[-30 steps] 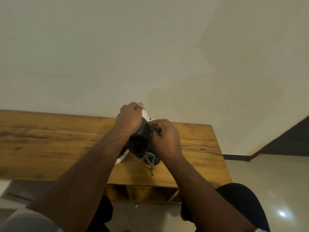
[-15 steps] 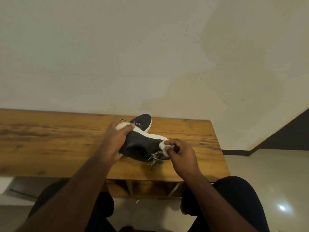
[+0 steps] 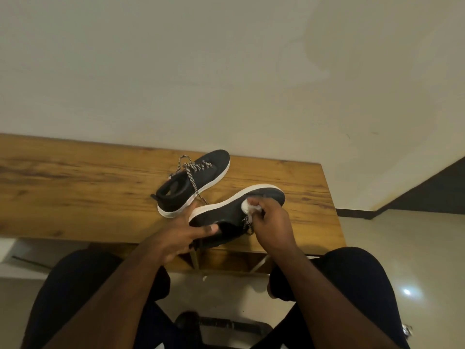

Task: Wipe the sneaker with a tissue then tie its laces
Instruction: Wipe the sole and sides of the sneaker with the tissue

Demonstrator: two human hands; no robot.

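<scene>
Nearest the table's (image 3: 75, 187) front edge, the left hand (image 3: 176, 238) grips the heel of a black sneaker (image 3: 226, 210) tipped on its side. The right hand (image 3: 273, 222) presses a white tissue (image 3: 247, 206) against its upper — fingers curled round the wad. Behind it, a second sneaker (image 3: 193, 182) stands upright, laces (image 3: 190, 172) loose.

Wooden table (image 3: 75, 187), cream wall (image 3: 176, 71), glossy floor (image 3: 402, 248)

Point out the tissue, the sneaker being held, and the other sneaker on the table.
tissue (image 3: 247, 205), head view, on the white wad by the fingers.
held sneaker (image 3: 221, 213), head view, on its dark side panel.
other sneaker (image 3: 216, 161), head view, on its dark toe.
</scene>
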